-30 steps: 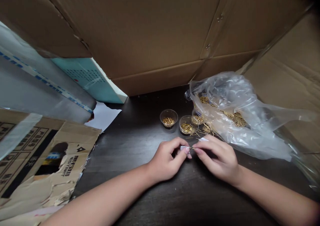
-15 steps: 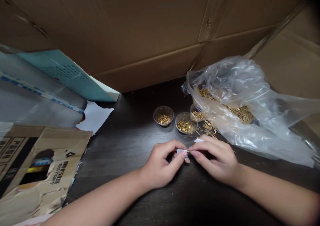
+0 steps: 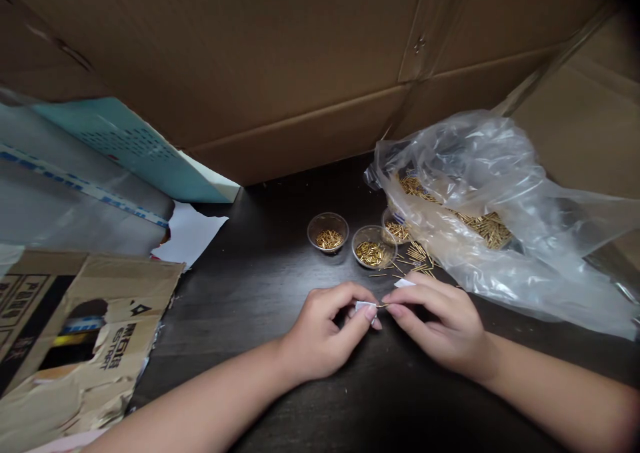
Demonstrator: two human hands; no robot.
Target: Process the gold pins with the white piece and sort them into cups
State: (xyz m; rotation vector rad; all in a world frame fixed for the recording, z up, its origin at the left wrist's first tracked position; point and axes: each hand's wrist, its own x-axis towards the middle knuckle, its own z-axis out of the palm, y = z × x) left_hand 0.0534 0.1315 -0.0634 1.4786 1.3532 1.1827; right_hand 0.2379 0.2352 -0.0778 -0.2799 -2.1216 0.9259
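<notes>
My left hand (image 3: pixel 333 329) is closed in a pinch, with a white paper-like piece (image 3: pixel 366 305) at its thumb and forefinger. A thin gold metal pin (image 3: pixel 382 305) spans the small gap between my fingertips; its ends are hidden. My right hand (image 3: pixel 443 316) pinches the pin's other side between thumb and forefinger. Another white piece (image 3: pixel 404 283) lies against the right forefinger. Just beyond the hands stand clear round cups: a left cup (image 3: pixel 327 221) and a middle cup (image 3: pixel 374 231), both with small gold parts inside. A third cup (image 3: pixel 389 219) is partly covered by plastic.
Loose gold pins (image 3: pixel 420 256) lie beside the cups. A clear plastic bag (image 3: pixel 530 276) with many gold pins spreads over the right side of the dark table (image 3: pixel 240 293). Cardboard walls (image 3: pixel 300 73) rise behind. A torn carton (image 3: pixel 150 299) and a grey package (image 3: pixel 120 219) are at left.
My right hand has shifted slightly to the right. The gap between my fingertips is a little wider, and more of the gold pin shows. My left hand is almost still.
</notes>
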